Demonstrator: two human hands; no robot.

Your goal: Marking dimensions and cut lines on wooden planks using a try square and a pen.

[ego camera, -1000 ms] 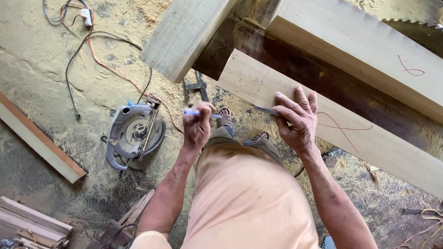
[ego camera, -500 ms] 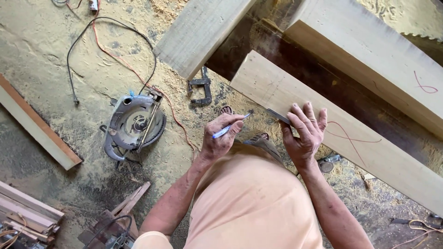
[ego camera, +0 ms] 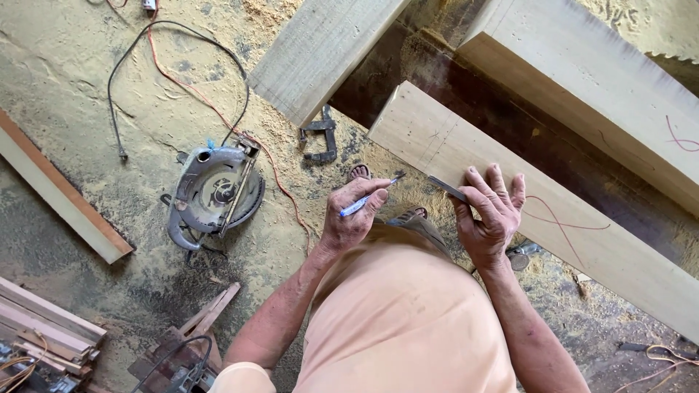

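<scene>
Head view suggests marking-out: right hand [ego camera: 491, 215] spread flat, pinning a metal ruler [ego camera: 445, 188] to the plank [ego camera: 626, 269], while left hand [ego camera: 353, 222] grips a blue pen [ego camera: 364, 201], whose tip likely needs bringing to the ruler's edge.

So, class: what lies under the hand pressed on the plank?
Under the right hand a thin metal blade sticks out across the plank; the rest is covered.

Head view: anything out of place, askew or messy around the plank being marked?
Nothing is damaged. Sawdust covers the floor, and a circular saw lies on it with its cords trailing loose. A clamp lies beside the beams. The left hand holds a pen; the right hand presses a metal ruler on the plank.
</scene>
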